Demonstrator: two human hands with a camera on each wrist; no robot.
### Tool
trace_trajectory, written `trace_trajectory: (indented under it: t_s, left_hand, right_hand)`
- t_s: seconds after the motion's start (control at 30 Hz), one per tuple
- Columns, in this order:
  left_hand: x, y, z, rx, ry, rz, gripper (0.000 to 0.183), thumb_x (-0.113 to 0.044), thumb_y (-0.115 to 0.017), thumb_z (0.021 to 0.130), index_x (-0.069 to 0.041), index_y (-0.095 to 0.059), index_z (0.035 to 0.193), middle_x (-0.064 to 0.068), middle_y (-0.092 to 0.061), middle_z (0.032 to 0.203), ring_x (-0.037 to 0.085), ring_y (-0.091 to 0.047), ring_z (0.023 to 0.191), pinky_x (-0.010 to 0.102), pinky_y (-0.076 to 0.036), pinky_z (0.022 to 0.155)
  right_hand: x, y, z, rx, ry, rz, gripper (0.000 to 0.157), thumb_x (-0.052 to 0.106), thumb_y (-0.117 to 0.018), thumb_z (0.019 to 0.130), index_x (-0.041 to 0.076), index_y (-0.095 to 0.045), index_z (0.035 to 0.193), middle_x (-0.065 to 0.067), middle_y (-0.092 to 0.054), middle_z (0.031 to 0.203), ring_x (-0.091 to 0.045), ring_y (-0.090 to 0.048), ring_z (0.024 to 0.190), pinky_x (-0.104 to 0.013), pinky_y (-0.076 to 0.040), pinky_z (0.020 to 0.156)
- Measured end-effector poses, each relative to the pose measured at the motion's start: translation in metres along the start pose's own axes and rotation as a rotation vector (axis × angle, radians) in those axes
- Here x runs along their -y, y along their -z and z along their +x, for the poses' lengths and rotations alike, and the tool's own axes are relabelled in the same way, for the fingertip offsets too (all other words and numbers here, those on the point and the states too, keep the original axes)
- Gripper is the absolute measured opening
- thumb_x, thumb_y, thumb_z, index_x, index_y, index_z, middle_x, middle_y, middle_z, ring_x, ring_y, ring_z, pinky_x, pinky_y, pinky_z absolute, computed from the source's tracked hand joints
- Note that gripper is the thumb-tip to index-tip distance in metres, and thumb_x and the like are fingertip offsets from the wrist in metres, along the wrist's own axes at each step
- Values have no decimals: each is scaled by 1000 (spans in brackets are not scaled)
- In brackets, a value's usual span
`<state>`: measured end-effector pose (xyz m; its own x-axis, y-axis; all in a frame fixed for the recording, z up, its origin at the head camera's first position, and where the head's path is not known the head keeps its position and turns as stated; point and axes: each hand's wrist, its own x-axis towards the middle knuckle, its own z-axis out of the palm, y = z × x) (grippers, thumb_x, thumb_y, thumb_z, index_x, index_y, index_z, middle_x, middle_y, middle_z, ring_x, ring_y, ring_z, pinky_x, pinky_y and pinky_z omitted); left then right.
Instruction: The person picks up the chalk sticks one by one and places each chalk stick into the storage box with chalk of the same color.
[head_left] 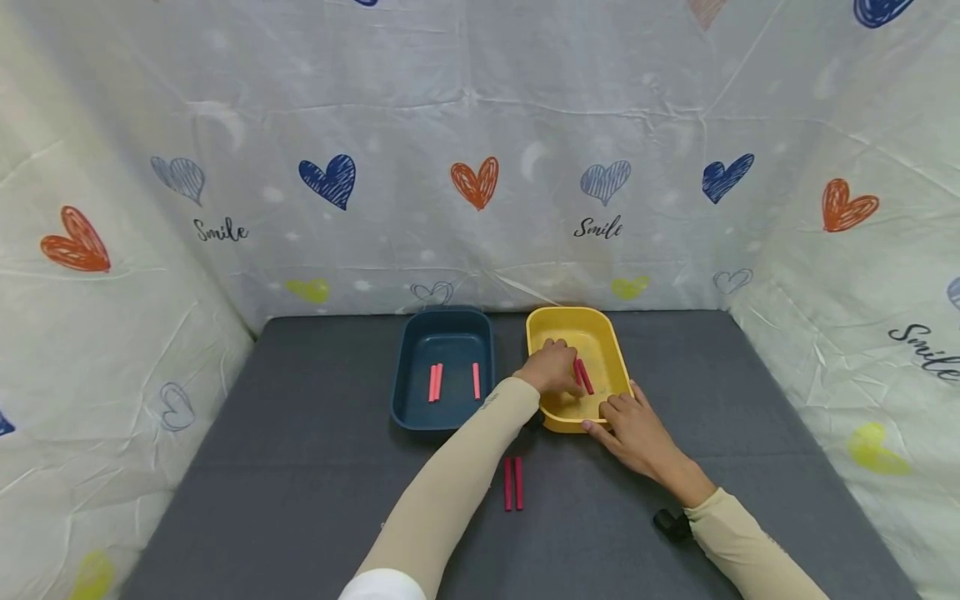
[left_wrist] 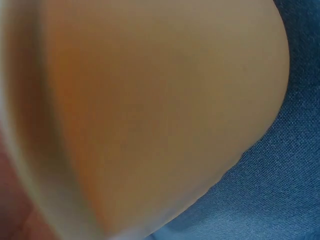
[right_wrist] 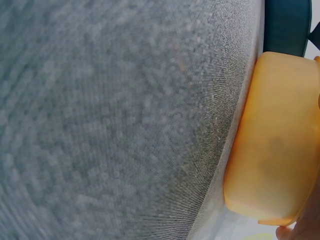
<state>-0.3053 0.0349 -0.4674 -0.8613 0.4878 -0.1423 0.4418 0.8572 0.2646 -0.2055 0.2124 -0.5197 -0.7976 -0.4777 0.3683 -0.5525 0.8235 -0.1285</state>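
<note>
My left hand reaches down into the yellow tray, fingers curled beside a dark red stick. It appears to pinch this stick, partly covered by the fingers. Another dark red stick lies alongside on the tray floor. My right hand grips the tray's near right corner, fingers over the rim and thumb outside. In the left wrist view the yellow tray wall fills most of the picture, blurred. The right wrist view shows the tray's outer side with part of the right hand at its edge.
Left of the yellow tray stands a dark blue tray holding light pink sticks. Two more dark red sticks lie on the grey tablecloth in front. A heart-patterned curtain borders the table's back and sides.
</note>
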Motion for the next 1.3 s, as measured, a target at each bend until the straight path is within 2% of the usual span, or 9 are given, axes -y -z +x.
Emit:
trace_trajectory:
  t_s: [0.27, 0.43, 0.6, 0.93, 1.3]
  left_hand:
    - [-3, -2, -1, -3, 24, 83, 56, -45, -81, 78, -14, -63, 121, 3, -58, 112, 19, -48, 104, 32, -50, 88]
    - [-3, -3, 0, -1, 26, 77, 55, -45, -81, 77, -14, -63, 119, 3, -59, 110, 19, -48, 103, 32, -49, 88]
    - [-2, -3, 0, 1, 25, 71, 61, -46, -80, 78, -14, -61, 127, 3, -59, 117, 20, -48, 108, 33, -49, 92]
    - [1, -5, 0, -39, -4, 11, 73, -45, -80, 79, -13, -54, 139, 4, -56, 134, 21, -49, 121, 34, -48, 101]
    - [6, -4, -21, -89, -41, -70, 67, -45, -74, 85, -13, -53, 140, 5, -54, 138, 21, -49, 124, 35, -49, 103]
  right_hand:
    - [1, 1, 1, 23, -6, 17, 33, 43, -60, 95, 17, -52, 77, 4, -50, 73, -20, -55, 76, -60, -26, 115]
    - [1, 0, 1, 26, -9, 10, 33, 43, -60, 95, 17, -52, 77, 4, -51, 73, -20, -55, 76, -59, -25, 115]
    - [1, 1, 2, 32, -12, 2, 33, 43, -60, 95, 17, -52, 77, 4, -51, 74, -20, -55, 77, -60, -26, 116]
    - [1, 1, 2, 42, -28, 4, 34, 43, -61, 95, 18, -51, 75, 5, -49, 72, -19, -54, 76, -61, -26, 115]
    - [2, 2, 0, 48, -33, 0, 34, 44, -61, 95, 17, -52, 75, 4, -50, 72, -19, -55, 76, -61, -27, 115]
